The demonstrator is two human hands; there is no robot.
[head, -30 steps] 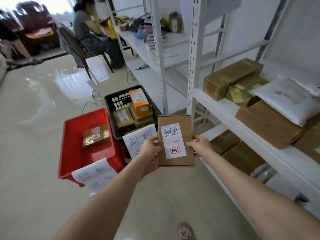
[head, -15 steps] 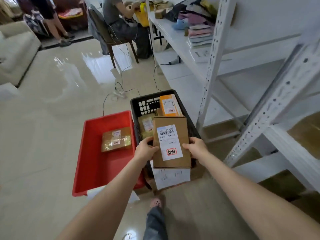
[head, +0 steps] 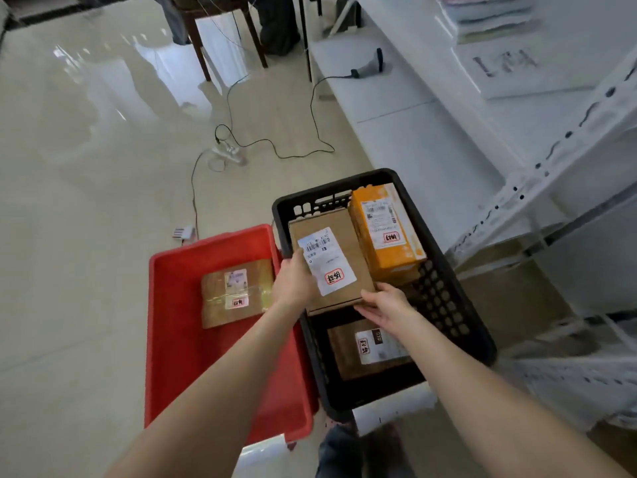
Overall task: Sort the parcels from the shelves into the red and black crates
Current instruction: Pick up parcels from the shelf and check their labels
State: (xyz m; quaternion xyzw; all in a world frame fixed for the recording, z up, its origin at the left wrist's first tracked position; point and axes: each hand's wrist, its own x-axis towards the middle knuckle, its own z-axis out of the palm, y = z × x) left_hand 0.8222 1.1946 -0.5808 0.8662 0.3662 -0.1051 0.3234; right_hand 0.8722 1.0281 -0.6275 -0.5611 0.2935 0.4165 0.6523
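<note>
We've got the brown parcel [head: 339, 236] over the black crate [head: 444, 298], beside the orange box [head: 386, 232]: left hand [head: 293, 284] gripping its left edge, right hand [head: 384, 305] pinching the near corner, fingertips hidden underneath. Whether it rests on anything below, we can't tell.

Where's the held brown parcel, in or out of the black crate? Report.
In: left hand and right hand hold the brown parcel within the black crate, beside orange parcel.

Ahead of my left hand [head: 293, 281], a white power strip [head: 230, 154] with black cables [head: 296, 153] lies on glossy floor [head: 86, 201]; farther ahead, chair legs [head: 201, 46] and a barcode scanner [head: 378, 62].
</note>
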